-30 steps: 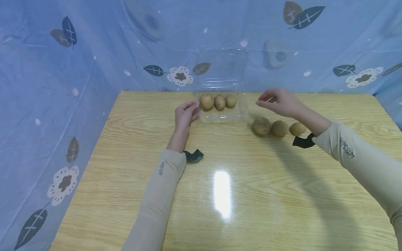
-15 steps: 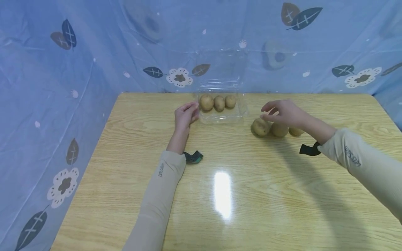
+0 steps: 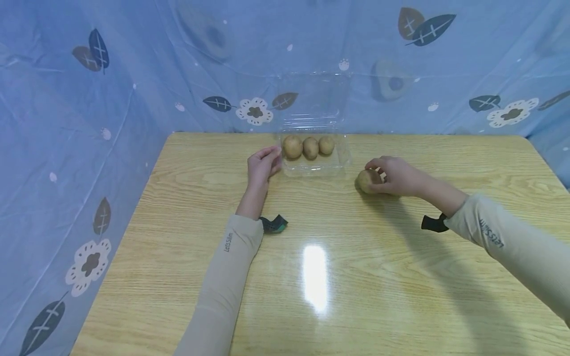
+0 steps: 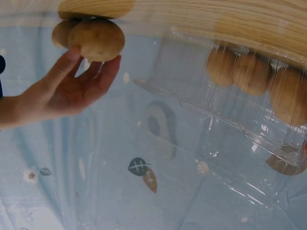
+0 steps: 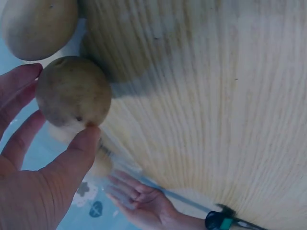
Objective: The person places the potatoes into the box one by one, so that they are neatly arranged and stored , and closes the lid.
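Note:
A clear plastic container (image 3: 343, 159) stands at the back of the wooden table (image 3: 311, 277) with its lid (image 3: 313, 96) raised. It holds three potatoes (image 3: 310, 148) in a row, seen through the wall in the left wrist view (image 4: 249, 72). My left hand (image 3: 267, 160) rests against the container's left side with relaxed fingers and holds nothing. To the right of the container, my right hand (image 3: 376, 175) grips a loose potato (image 3: 366, 180) on the table between thumb and fingers (image 5: 73, 91). A second loose potato (image 5: 38, 26) lies just behind it, hidden by the hand in the head view.
Blue cloth (image 3: 89, 123) printed with leaves and flowers walls in the table at the back and left. A bright glare spot (image 3: 315, 277) lies on the wood in front. Black wrist straps (image 3: 273, 223) hang under both forearms.
My right hand came down from beside the container onto the row of loose potatoes and closed round the leftmost one. The left hand stayed at the container's side.

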`<act>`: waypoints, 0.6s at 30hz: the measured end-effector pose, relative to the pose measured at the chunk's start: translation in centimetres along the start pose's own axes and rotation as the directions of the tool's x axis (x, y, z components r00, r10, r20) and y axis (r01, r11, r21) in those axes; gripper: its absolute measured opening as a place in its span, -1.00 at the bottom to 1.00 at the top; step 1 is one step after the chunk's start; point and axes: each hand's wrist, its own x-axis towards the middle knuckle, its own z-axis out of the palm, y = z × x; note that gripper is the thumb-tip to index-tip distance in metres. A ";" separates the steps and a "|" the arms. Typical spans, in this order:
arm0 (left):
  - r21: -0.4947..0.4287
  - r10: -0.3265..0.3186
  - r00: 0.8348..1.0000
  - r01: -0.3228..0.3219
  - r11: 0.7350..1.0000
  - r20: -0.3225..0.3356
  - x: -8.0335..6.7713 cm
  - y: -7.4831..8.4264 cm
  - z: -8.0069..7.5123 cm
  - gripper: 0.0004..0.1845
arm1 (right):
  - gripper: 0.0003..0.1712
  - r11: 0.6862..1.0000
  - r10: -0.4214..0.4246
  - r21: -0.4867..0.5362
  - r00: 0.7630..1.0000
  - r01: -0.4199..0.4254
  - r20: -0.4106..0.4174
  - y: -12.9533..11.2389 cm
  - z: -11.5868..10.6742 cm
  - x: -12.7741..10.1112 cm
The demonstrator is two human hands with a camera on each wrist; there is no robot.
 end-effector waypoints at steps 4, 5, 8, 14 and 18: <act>0.003 0.006 1.000 -0.006 1.000 0.003 0.0 -0.1 0.0 -0.80 | -0.47 1.000 -0.010 -0.025 1.000 0.009 -0.013 -0.2 0.3 -0.2; 0.002 0.007 1.000 -0.007 1.000 0.003 0.0 -0.1 0.0 -0.80 | -0.45 1.000 -0.006 -0.031 1.000 0.006 -0.013 -0.3 0.4 -0.2; 0.003 0.013 1.000 -0.013 1.000 0.002 0.0 -0.1 0.0 -0.80 | -0.42 0.999 -0.003 -0.051 1.000 0.002 -0.012 -0.3 0.5 -0.1; 0.004 0.018 1.000 -0.018 1.000 0.000 0.1 -0.1 0.0 -0.81 | -0.39 0.998 0.002 -0.060 1.000 -0.003 -0.019 -0.4 0.9 0.2; 0.004 0.012 1.000 -0.012 1.000 -0.003 0.1 -0.1 0.0 -0.81 | -0.38 0.998 0.001 -0.058 1.000 -0.002 -0.013 -0.6 0.9 0.3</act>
